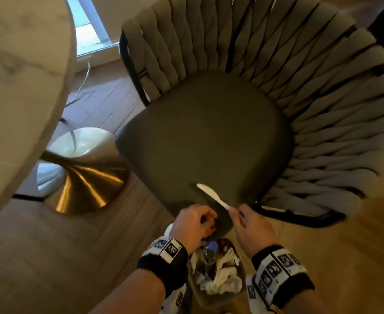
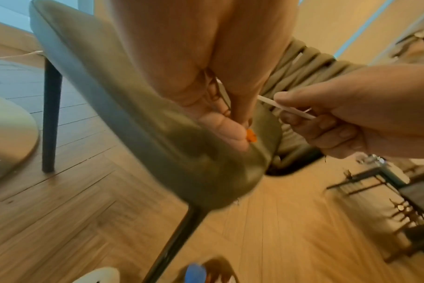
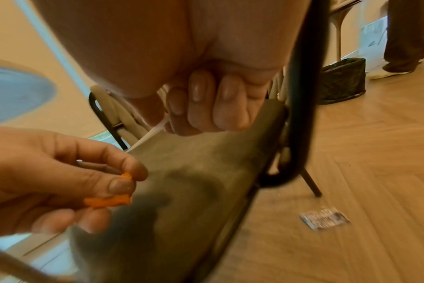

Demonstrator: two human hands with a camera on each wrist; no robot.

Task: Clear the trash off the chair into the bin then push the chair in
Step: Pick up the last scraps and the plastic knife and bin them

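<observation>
Both wrists sit lowest in my head view, and between them, right below the chair's front corner, stands the bin (image 1: 217, 298), already holding crumpled tissues and a bottle with a blue cap.

My left hand (image 1: 192, 225) is curled at the front corner of the chair (image 1: 206, 137), thumb and forefinger pinching small orange scraps (image 3: 107, 201). My right hand (image 1: 251, 227) is closed around the handle end of a white plastic knife (image 1: 212, 196), whose blade lies flat on the seat cushion, pointing toward the chair back. Apart from these two items, I see no other trash on the seat.

I judge the knife light and stiff but slick, so a firm pinch on the handle should carry it; gripping nearer the middle would stop it swinging. The scraps look soft and crumbly, and a loose pinch could shed bits onto the cushion.

The chair stands pulled out from the tabletop (image 1: 16, 87), beside its brass pedestal. It looks moderately heavy, with a padded seat and a woven back on a dark metal frame; I would push at the back's rim, where the frame is rigid. A small wrapper (image 3: 324, 220) lies on the floor beyond the chair's leg.
</observation>
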